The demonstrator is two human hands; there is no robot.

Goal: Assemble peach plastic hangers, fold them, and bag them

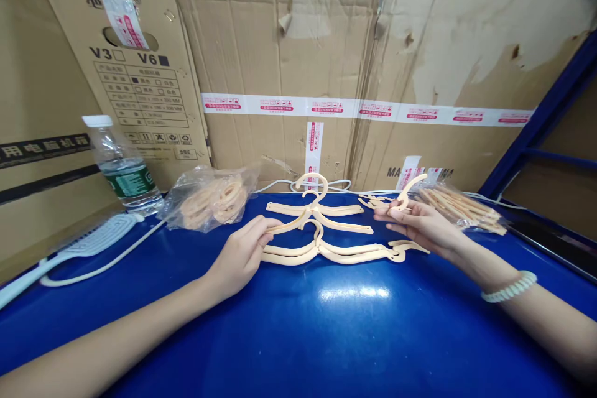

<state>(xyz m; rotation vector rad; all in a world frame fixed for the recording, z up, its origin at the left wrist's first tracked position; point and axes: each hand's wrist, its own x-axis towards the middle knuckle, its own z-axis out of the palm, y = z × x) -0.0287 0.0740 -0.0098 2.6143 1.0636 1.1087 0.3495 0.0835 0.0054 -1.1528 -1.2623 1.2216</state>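
Note:
Three cream plastic folding hangers lie in a row on the blue table (298, 336): a back hanger (340, 209), a middle hanger (347, 224) and a front hanger (291, 257). My left hand (237, 255) pinches the left arm of the middle hanger. Held between the fingers of my right hand (429, 227) is a curved cream hanger piece (412, 186), its tip pointing up and right. Beneath that hand, another curved piece (401, 250) lies at the front hanger's right end. More small cream pieces (373, 201) sit just behind my right fingers, partly hidden.
At the left are a clear bag of curved cream parts (212, 202), a water bottle (125, 174) and a pale blue hairbrush (97, 236). A bag of straight cream parts (459, 206) lies at the right. White cable (275, 185) runs along the cardboard wall (275, 56).

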